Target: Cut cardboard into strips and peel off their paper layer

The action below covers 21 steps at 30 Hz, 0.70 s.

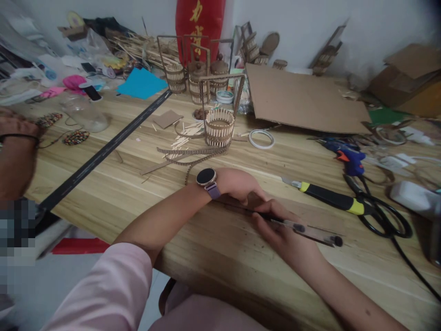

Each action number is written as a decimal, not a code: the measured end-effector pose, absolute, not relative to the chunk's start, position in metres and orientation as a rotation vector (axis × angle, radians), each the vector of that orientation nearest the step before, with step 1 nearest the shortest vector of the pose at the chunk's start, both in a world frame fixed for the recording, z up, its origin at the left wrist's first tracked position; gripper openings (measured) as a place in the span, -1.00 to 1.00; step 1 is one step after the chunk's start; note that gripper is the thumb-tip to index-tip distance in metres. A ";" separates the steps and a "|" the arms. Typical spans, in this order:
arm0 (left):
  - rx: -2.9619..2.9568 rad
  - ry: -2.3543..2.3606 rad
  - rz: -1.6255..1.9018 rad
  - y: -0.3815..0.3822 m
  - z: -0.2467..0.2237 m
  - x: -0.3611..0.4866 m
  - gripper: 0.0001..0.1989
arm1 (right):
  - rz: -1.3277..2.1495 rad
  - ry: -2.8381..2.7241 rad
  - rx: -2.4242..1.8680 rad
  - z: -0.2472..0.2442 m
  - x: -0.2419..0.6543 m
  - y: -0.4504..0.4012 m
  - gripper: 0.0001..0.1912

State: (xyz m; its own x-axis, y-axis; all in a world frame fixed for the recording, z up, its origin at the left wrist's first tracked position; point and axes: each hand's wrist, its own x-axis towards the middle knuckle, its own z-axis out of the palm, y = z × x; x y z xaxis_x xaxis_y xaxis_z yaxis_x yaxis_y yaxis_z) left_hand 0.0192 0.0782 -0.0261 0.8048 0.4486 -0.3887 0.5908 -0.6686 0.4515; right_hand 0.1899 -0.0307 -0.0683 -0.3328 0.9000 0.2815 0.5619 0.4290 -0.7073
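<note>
Pink sleeve (pixel 106 280) is filling the near left of my feed, its forearm angling over the table (pixel 220 257). Noting the left hand (pixel 237 186), just past a watch (pixel 206 177): it is curling downward near the pen's far end, apparently steadying a thin brown piece (pixel 327 223) from above. Its fingertips are hiding under the knuckles, so I am not managing to judge whether they are pinching anything.

Right hand (pixel 285 234): fingers are closing around a black pen (pixel 292 225), thumb and forefinger low on the barrel, likely for finer control. Another pen-like barrel (pixel 327 238) is jutting out alongside; blur is leaving me unsure whether it is a separate pen.

Right of the hands, a yellow-and-black utility knife (pixel 330 197) is lying against scissors (pixel 386 218), presumably parked within easy reach, blade facing away from the wearer. A glue gun (pixel 353 161) is sitting just behind. Beyond the left hand, a slatted basket (pixel 220 128) is standing upright beside a white ring (pixel 262 139), with a ridged strip (pixel 182 152) trailing in front. At far left, another person's arm (pixel 15 161) is resting.
</note>
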 end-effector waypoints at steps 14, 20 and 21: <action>2.429 0.800 -0.514 0.076 -0.020 0.021 -0.32 | 0.487 -1.946 -1.442 -0.048 0.252 -0.037 -0.79; 2.442 0.786 -0.499 0.076 -0.019 0.021 -0.34 | 0.793 -1.924 -1.347 -0.051 0.210 -0.037 -0.87; 2.448 0.786 -0.494 0.077 -0.019 0.021 -0.34 | 0.824 -1.926 -1.317 -0.054 0.202 -0.036 -0.87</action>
State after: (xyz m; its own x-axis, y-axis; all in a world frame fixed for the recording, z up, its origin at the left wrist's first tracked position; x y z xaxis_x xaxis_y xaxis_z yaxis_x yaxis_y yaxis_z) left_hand 0.0208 0.0765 -0.0194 0.7652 0.4298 -0.4793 0.6184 -0.6975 0.3619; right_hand 0.2024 -0.0364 -0.0545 -0.2794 0.9458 0.1652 0.5338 0.2961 -0.7921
